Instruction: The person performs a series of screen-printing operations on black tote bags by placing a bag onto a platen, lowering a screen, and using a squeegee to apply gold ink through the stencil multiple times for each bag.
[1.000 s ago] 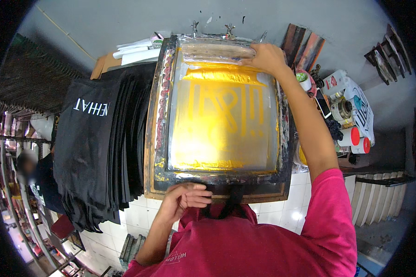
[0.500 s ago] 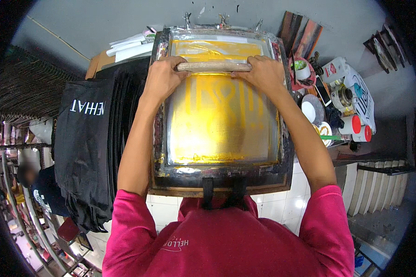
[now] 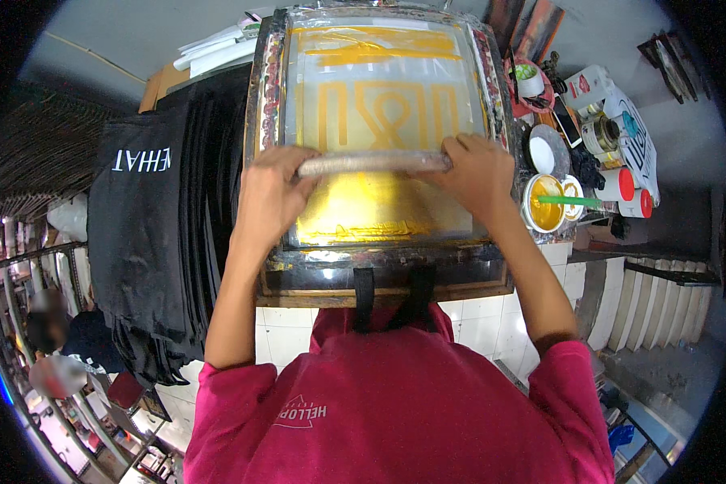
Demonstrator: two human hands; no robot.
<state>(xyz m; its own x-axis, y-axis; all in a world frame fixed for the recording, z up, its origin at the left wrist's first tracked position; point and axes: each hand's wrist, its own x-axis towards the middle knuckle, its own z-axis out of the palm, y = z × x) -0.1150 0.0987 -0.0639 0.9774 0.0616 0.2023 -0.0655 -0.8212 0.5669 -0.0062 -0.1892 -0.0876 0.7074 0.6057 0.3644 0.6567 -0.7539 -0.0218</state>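
A squeegee with a wooden handle [image 3: 375, 163] lies crosswise over a framed printing screen [image 3: 278, 97]. My left hand [image 3: 278, 187] grips its left end, and my right hand [image 3: 477, 177] grips its right end. Yellow ink [image 3: 379, 48] is smeared along the far part of the mesh, and a looped, striped yellow design shows just beyond the squeegee. Nearer me, the mesh shines yellow, with a thick line of ink by the near frame edge. The squeegee's blade is hidden below the handle. Two black straps [image 3: 364, 294] hang over the near edge of the board.
Black fabric bags [image 3: 141, 234] with white lettering are stacked at the left. On the right stand a tub of yellow ink [image 3: 545, 206] with a green stick, a phone [image 3: 567, 121], red-lidded jars [image 3: 615, 185] and a tin [image 3: 599, 134]. White paper rolls [image 3: 218, 50] lie at the far left.
Both hands have drawn the squeegee toward me from the far part of the screen to about its middle. The design beyond it now shows clearly. My view has shifted slightly.
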